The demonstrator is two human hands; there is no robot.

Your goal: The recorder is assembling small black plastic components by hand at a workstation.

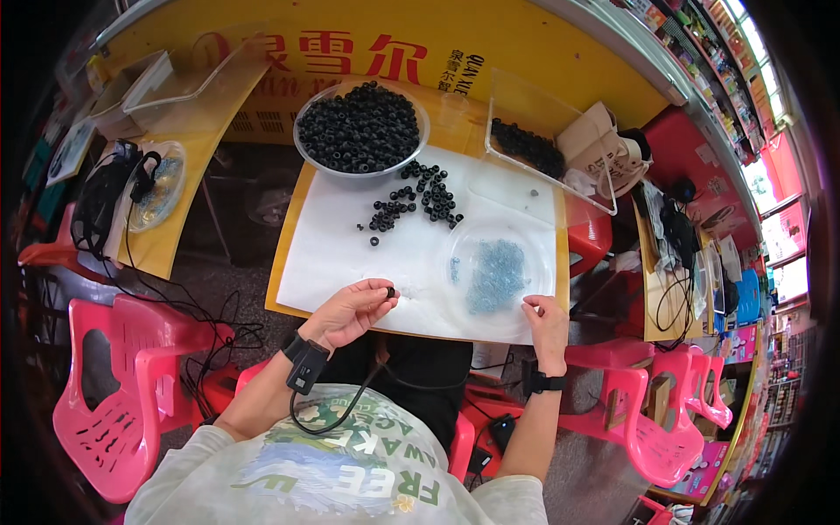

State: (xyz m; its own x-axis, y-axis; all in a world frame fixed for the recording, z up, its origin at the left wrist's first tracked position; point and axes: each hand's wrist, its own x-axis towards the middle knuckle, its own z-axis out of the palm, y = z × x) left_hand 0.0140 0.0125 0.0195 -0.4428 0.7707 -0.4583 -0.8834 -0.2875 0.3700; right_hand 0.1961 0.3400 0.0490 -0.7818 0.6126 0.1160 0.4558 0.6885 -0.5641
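My left hand is above the near edge of the white-covered table, pinching a small round black piece with a hole, like a bead. At the right rim of a shallow clear plate, my right hand has its thumb and fingertips together; anything between them is too small to make out. Many tiny pale-blue pieces lie in that plate. Loose black beads are scattered over the middle of the white sheet. Behind them, a large clear bowl is heaped with more of them.
A clear plastic bin at the back right holds more black pieces, beside a beige bag. Pink chairs stand on both sides. Side tables carry cables and trays. A cable runs from my left wrist device.
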